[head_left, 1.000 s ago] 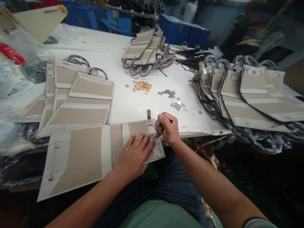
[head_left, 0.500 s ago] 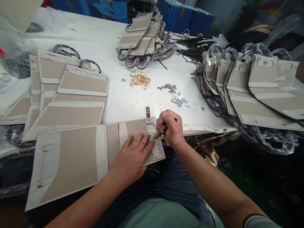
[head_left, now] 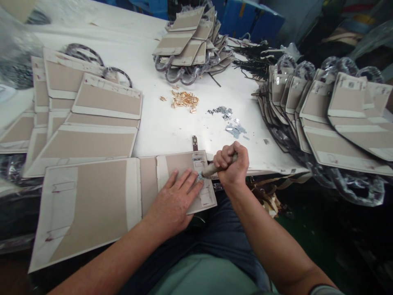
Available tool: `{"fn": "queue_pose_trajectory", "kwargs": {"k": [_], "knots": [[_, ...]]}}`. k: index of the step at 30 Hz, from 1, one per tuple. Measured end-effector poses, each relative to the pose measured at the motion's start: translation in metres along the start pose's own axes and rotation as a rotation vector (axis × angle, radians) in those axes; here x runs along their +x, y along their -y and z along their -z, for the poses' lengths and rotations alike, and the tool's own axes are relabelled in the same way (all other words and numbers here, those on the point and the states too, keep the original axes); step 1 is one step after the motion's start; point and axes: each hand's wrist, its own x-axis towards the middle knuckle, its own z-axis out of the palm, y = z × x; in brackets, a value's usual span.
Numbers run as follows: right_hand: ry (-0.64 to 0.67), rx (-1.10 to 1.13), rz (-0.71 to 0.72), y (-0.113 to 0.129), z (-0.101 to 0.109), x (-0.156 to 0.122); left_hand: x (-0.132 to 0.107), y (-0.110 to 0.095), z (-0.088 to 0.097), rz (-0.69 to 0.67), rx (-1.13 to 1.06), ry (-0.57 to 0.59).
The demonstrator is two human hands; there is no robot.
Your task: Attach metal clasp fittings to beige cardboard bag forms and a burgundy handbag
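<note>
The left forearm comes in from the bottom left, and the left hand (head_left: 173, 203) lies palm down on the beige panel (head_left: 101, 209). The right forearm rises from the lower right, with the right hand (head_left: 233, 166) raised just past the panel's right end.

The left fingers are straight and slightly spread, pressed flat and grasping nothing, their tips beside a small metal plate (head_left: 200, 176) on the panel. The right fingers are curled tightly round the handle of a tool (head_left: 211, 169), whose tip slants down to the plate; whether it touches cannot be told.

The panel lies open along the near edge of the white table (head_left: 162, 131), partly overhanging it. At the far left, a clear plastic bag (head_left: 18, 55) holds small dark pieces. Blue boxes (head_left: 251, 20) stand behind the table, their contents hidden.
</note>
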Motion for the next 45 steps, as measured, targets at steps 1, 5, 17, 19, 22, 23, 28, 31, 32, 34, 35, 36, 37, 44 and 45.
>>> {"fn": "queue_pose_trajectory", "kwargs": {"k": [1, 5, 17, 19, 22, 23, 28, 31, 32, 34, 35, 36, 37, 44, 45], "knots": [[0.025, -0.056, 0.014, -0.001, -0.002, -0.003, 0.0, 0.0, 0.001, -0.002, -0.004, 0.001], [0.194, -0.326, 0.057, -0.005, -0.015, -0.015, 0.0, -0.002, 0.005, 0.005, -0.007, 0.003], [0.605, -0.657, 0.087, 0.009, -0.052, -0.021, -0.01, -0.005, -0.003, 0.059, -0.07, -0.068], [0.655, -0.707, 0.114, 0.006, -0.051, -0.025, -0.009, -0.005, -0.003, 0.058, -0.09, -0.083], [0.687, -0.781, 0.178, 0.0, -0.043, -0.027, -0.009, -0.005, 0.0, 0.058, -0.1, -0.099], [0.672, -0.779, 0.184, 0.0, -0.039, -0.026, -0.009, -0.005, 0.001, 0.053, -0.095, -0.095], [0.49, -0.625, 0.136, 0.013, -0.028, -0.019, -0.011, -0.004, 0.002, 0.04, -0.062, -0.062], [0.406, -0.492, 0.185, 0.023, -0.03, -0.022, -0.01, -0.003, -0.001, 0.043, -0.061, -0.051], [0.386, -0.475, 0.201, 0.022, -0.031, -0.024, -0.01, -0.002, -0.002, 0.043, -0.062, -0.045], [0.383, -0.49, 0.192, 0.016, -0.031, -0.026, -0.008, -0.002, -0.002, 0.038, -0.064, -0.037], [0.388, -0.505, 0.171, 0.011, -0.03, -0.027, -0.007, -0.002, -0.001, 0.034, -0.064, -0.03], [0.396, -0.514, 0.149, 0.005, -0.029, -0.027, -0.007, -0.003, 0.0, 0.03, -0.062, -0.025], [0.405, -0.516, 0.132, 0.0, -0.027, -0.026, -0.007, -0.003, 0.002, 0.026, -0.058, -0.021], [0.292, -0.435, 0.105, 0.028, -0.002, -0.036, -0.012, -0.01, 0.006, 0.041, 0.001, -0.031], [0.278, -0.409, 0.096, 0.038, 0.007, -0.046, -0.013, -0.012, 0.005, 0.041, 0.013, -0.034]]}}
